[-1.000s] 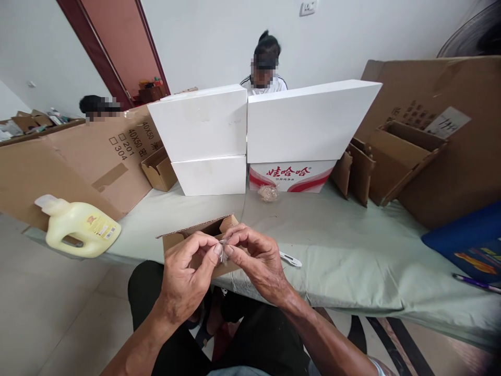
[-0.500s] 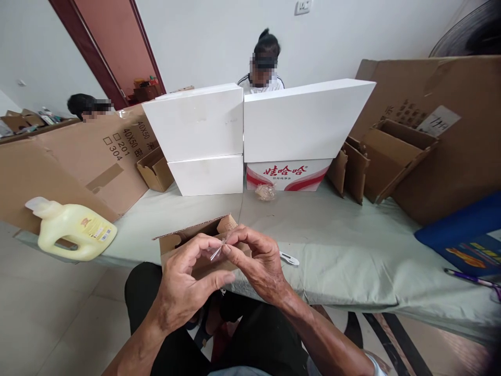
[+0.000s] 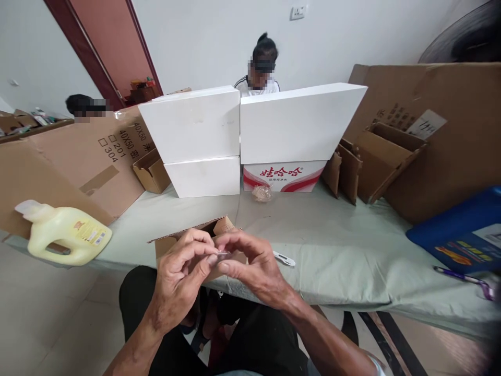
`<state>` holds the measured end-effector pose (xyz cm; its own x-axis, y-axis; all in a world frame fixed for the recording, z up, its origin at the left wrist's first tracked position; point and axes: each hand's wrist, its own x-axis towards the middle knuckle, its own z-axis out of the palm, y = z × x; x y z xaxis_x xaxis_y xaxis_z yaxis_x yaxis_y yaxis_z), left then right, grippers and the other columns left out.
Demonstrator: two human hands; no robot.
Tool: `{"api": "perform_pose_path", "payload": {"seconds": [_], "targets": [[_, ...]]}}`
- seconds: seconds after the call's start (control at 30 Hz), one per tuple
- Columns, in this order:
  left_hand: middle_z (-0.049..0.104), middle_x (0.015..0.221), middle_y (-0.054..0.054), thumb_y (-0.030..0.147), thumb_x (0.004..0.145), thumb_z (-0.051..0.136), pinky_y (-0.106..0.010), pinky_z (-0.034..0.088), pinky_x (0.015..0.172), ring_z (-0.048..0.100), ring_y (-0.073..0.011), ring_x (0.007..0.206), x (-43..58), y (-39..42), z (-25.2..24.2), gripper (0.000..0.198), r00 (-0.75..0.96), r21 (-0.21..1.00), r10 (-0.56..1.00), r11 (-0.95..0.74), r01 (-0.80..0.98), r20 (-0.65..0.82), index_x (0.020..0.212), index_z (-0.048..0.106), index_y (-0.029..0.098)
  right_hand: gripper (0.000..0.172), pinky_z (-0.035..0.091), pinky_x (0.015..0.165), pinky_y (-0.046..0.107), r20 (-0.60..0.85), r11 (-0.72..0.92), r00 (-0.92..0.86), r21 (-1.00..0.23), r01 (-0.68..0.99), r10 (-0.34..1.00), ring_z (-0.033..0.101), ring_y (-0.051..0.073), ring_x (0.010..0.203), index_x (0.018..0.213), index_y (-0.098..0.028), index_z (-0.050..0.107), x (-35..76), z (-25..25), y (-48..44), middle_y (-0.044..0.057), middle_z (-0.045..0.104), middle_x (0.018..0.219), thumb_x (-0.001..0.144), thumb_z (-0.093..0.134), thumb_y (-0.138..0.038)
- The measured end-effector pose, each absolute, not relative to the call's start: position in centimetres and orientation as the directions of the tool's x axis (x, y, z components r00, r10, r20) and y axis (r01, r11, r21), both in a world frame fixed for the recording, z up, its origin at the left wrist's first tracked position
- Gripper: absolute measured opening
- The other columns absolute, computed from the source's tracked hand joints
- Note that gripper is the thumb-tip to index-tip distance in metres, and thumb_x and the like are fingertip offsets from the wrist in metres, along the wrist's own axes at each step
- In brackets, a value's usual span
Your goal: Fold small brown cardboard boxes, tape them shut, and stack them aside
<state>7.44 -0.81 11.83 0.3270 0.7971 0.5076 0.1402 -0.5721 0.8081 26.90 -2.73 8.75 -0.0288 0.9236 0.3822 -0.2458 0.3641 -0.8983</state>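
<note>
My left hand point(image 3: 180, 284) and my right hand point(image 3: 250, 266) meet in front of me, fingertips pinched together on a small clear plastic packet point(image 3: 223, 255). Both hands hover just above a small open cardboard box point(image 3: 188, 241) at the near edge of the cloth-covered table point(image 3: 336, 245). What the packet holds is too small to make out. A white utility knife point(image 3: 284, 258) lies on the cloth just right of my right hand.
White boxes point(image 3: 191, 122) are stacked at the back, one on a red-printed carton point(image 3: 284, 175). A crumpled clear bag point(image 3: 262, 193) lies before them. A yellow jug point(image 3: 64, 234) lies at left, cardboard boxes point(image 3: 376, 159) at right, a blue bag point(image 3: 462, 232) and a pen point(image 3: 460, 275) far right. Two people sit beyond the boxes.
My hands dropped slightly and the packet turned from upright to flat between my fingertips. The view drifted a little left.
</note>
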Motion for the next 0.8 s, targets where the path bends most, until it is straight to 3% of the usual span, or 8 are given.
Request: {"api": "perform_pose_path", "payload": {"seconds": [0.1,0.23,0.33,0.43,0.5,0.6,0.67,0.8], "targets": [[0.074,0.095,-0.004,0.03,0.107,0.069,-0.025,0.061,0.074,0.073,-0.0181,0.087,7.5,-1.1,11.4,0.017,0.373,0.813,0.796,-0.561,0.156,0.477,0.1,0.084,0.026,0.029,0.058,0.081,0.032,0.366,0.337,-0.04,-0.891,-0.305,0.93,0.067,0.017,0.083,0.089,-0.022,0.082,25.8,8.7,-3.3,0.002,0.076,0.087,0.094,0.09,-0.05],[0.082,0.103,-0.002,0.033,0.107,0.07,-0.027,0.064,0.081,0.079,-0.0193,0.092,6.7,-1.2,9.7,0.02,0.317,0.795,0.829,-0.545,0.268,0.461,0.124,0.081,0.03,0.032,0.056,0.072,0.03,0.338,0.33,0.026,-0.895,-0.299,0.941,0.065,0.016,0.074,0.084,-0.022,0.079,26.8,7.8,-3.2,0.001,0.073,0.079,0.095,0.088,-0.05],[0.082,0.105,-0.001,0.026,0.104,0.074,-0.033,0.063,0.095,0.078,-0.021,0.095,5.1,-0.9,8.9,0.029,0.231,0.608,0.732,-0.668,0.428,0.641,0.132,0.077,0.032,0.036,0.053,0.069,0.03,0.369,0.394,0.194,-0.912,-0.111,0.909,0.062,0.016,0.072,0.081,-0.021,0.077,30.6,6.9,-1.2,0.002,0.07,0.077,0.094,0.086,-0.053],[0.079,0.112,-0.004,0.017,0.098,0.077,-0.04,0.059,0.099,0.074,-0.0234,0.097,2.4,-0.4,8.5,0.023,0.223,0.418,0.599,-0.735,0.534,0.769,0.117,0.078,0.03,0.046,0.048,0.066,0.03,0.368,0.314,0.422,-0.929,0.194,0.829,0.057,0.016,0.07,0.078,-0.02,0.074,36.0,5.6,3.3,0.002,0.066,0.074,0.089,0.084,-0.063],[0.076,0.12,-0.006,0.014,0.095,0.079,-0.045,0.056,0.105,0.072,-0.0257,0.102,0.3,0.2,7.9,0.022,0.237,0.382,0.595,-0.723,0.576,0.768,0.11,0.077,0.03,0.052,0.044,0.063,0.03,0.314,0.171,0.507,-0.936,0.308,0.803,0.053,0.015,0.067,0.076,-0.018,0.071,39.5,4.5,7.3,0.0,0.061,0.069,0.087,0.081,-0.068],[0.073,0.136,-0.006,0.015,0.092,0.081,-0.048,0.051,0.113,0.071,-0.0288,0.113,-2.6,1.4,6.5,0.022,0.246,0.38,0.612,-0.706,0.598,0.751,0.108,0.078,0.03,0.052,0.045,0.063,0.03,0.259,0.054,0.525,-0.926,0.373,0.811,0.053,0.014,0.065,0.072,-0.017,0.064,43.0,2.3,13.1,-0.001,0.057,0.066,0.095,0.077,-0.062],[0.071,0.146,-0.005,0.02,0.094,0.08,-0.045,0.054,0.113,0.072,-0.0292,0.118,-4.0,2.2,5.3,0.02,0.256,0.402,0.641,-0.693,0.598,0.724,0.11,0.08,0.03,0.047,0.051,0.065,0.028,0.223,-0.028,0.526,-0.904,0.426,0.821,0.059,0.014,0.068,0.08,-0.016,0.067,44.2,0.7,16.2,-0.002,0.062,0.072,0.102,0.076,-0.055],[0.07,0.152,-0.003,0.033,0.102,0.071,-0.038,0.064,0.101,0.073,-0.0297,0.126,-5.5,3.2,3.6,0.023,0.296,0.478,0.748,-0.624,0.618,0.595,0.121,0.083,0.033,0.033,0.065,0.083,0.036,0.182,-0.178,0.542,-0.82,0.544,0.82,0.073,0.019,0.092,0.117,-0.015,0.073,45.4,-2.8,19.8,0.004,0.074,0.11,0.108,0.075,-0.046]]}}
